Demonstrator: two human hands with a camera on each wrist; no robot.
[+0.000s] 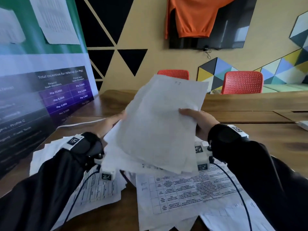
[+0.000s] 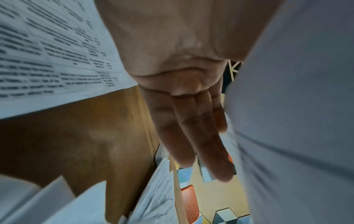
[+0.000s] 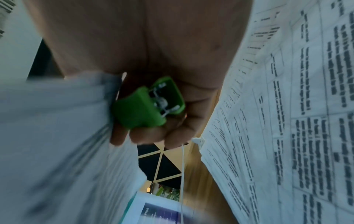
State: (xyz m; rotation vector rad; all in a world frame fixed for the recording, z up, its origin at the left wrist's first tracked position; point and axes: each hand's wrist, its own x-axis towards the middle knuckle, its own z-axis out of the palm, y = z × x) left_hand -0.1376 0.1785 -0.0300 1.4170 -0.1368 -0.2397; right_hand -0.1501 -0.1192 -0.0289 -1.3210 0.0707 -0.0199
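Now, left hand (image 1: 113, 121): flat at the left edge of the sheaf, fingers (image 2: 193, 128) straight against the paper. The thumb is hidden, so it seems to prop rather than clamp.
Sheaf of papers (image 1: 160, 124): in the air between both hands, tilted up and away above the table. Its sheets are fanned out of line at the near edge.
Right hand (image 1: 198, 120): the thumb presses on top of the right edge, pinching the sheaf. The fingers beneath curl round a green clip (image 3: 145, 104).
Step, as judged: squaring the sheaf for clipping. It would go best to tap the lower edge on bare wood, nudge strays in with the left fingers, and hold the right thumb firm until the clip bites.
Left of the grip: a standing banner (image 1: 50, 97) is near the forearm, so there is little swing room.
Below the grip: loose printed sheets (image 1: 191, 190) cover the wooden table (image 1: 250, 114). A low sweep could scatter them.
Beyond and right of the grip: bare tabletop, with red chairs (image 1: 242, 82) well apart, gives the freest room.
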